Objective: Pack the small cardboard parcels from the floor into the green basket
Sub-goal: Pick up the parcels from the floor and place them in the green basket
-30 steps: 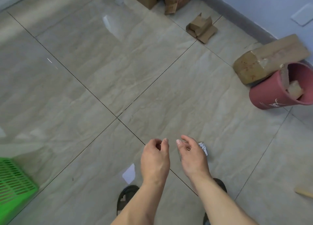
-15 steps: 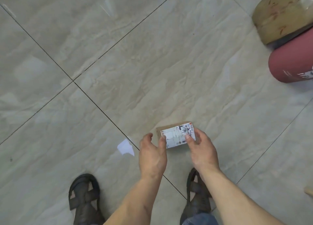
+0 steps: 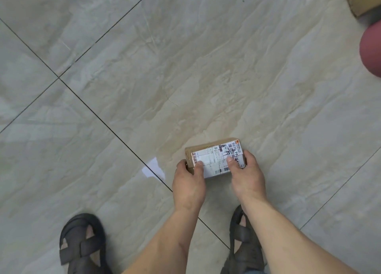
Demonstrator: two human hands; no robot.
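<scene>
Head view: small cardboard parcel (image 3: pixel 215 158), brown rectangular box, flat white printed label on its upper face with black handwriting. Long axis runs left to right, right end tilted slightly away. Held low over the glossy marbled floor tiles (image 3: pixel 123 71). Left hand (image 3: pixel 189 182) grips the left end, thumb on the label; right hand (image 3: pixel 246 175) grips the right end likewise. Half a second ago the fingers were only reaching the parcel's edges; both grips now clamp it. Dark strapped sandals (image 3: pixel 81 246) below.
</scene>
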